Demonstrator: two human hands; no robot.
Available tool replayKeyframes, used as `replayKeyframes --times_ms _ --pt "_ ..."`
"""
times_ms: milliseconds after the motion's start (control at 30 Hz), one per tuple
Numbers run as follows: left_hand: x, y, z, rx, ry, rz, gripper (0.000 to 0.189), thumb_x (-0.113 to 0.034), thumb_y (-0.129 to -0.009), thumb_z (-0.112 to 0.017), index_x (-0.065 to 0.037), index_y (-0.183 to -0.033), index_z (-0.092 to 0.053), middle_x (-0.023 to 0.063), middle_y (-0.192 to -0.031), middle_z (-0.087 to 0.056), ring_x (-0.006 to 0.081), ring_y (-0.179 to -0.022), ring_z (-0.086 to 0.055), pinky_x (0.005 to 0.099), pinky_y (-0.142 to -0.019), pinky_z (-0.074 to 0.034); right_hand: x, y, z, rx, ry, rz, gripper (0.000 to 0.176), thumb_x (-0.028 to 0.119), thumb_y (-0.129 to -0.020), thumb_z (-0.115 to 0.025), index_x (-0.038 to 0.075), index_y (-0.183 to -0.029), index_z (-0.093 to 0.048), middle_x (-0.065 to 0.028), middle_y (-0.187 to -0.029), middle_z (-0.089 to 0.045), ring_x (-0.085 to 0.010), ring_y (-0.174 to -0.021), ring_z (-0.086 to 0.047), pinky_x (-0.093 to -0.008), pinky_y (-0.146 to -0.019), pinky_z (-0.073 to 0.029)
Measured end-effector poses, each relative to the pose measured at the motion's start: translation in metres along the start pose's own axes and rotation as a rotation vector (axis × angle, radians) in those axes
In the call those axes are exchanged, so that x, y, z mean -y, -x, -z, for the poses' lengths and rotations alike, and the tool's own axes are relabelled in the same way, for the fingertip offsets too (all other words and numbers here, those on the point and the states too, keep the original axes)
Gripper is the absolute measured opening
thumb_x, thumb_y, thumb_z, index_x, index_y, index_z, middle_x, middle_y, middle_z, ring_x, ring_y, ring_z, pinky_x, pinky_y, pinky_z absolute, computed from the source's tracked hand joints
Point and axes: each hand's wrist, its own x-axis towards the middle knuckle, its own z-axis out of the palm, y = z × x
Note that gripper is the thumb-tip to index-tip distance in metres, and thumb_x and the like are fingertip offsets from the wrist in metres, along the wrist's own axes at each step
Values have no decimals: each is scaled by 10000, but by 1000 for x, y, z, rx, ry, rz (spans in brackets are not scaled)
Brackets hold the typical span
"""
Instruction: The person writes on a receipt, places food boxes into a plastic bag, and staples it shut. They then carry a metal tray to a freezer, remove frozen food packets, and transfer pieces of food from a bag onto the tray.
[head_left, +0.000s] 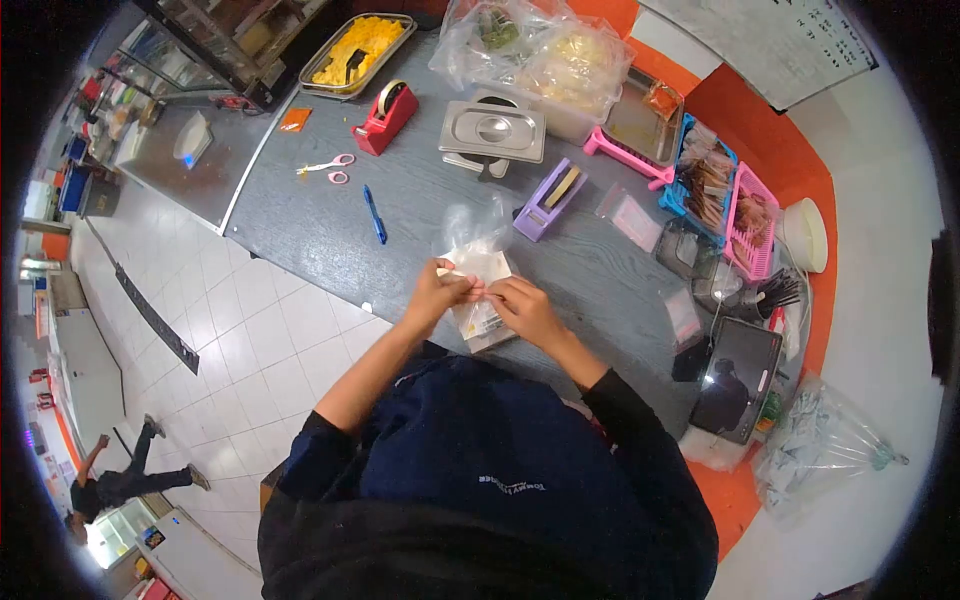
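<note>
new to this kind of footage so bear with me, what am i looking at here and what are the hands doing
There is one picture, taken by a camera worn on a person's head and looking down; its wide lens bends the edges. There is no machine: the two bare hands are the wearer's own. The left hand and right hand both pinch a small clear bag above a grey table. On the table lie a pen, scissors, a red tape dispenser, a purple one, a steel lid and a tray of yellow food.

Bare counter left of pen (374,214); purple dispenser (549,198) blocks right.
</note>
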Motion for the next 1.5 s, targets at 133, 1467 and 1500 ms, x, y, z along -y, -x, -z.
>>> replayKeyframes --times_ms 133,1467,1500 --pt "8 21 -27 -239 -414 -557 208 -113 -866 -597 -12 -940 -431 167 -889 -660 216 -757 -666 302 -657 -537 1 8 7 11 -127 -274 118 0 -774 -647 -17 -890 -633 -100 -851 -644 -181 -757 -634 -271 -685 -500" --pt "-43 0 -4 58 -1344 -763 251 -248 -648 -665 -136 -868 -623 103 -998 -512 290 -974 -532 415 -742 -468 -71 -9 2 -598 -465 -754 244 195 -846 -640 67 -1035 -552 2 -875 -570 -52 -619 -468 -199 -536 -387" --pt "-46 0 -2 77 -1355 -777 251 -248 -648 -665 -136 -868 -623 103 -998 -512 290 -974 -532 415 -742 -468 -112 -13 -9 -622 -323 -786 256 223 -842 -646 67 -1035 -582 8 -828 -559 -54 -592 -477 -197 -499 -380"
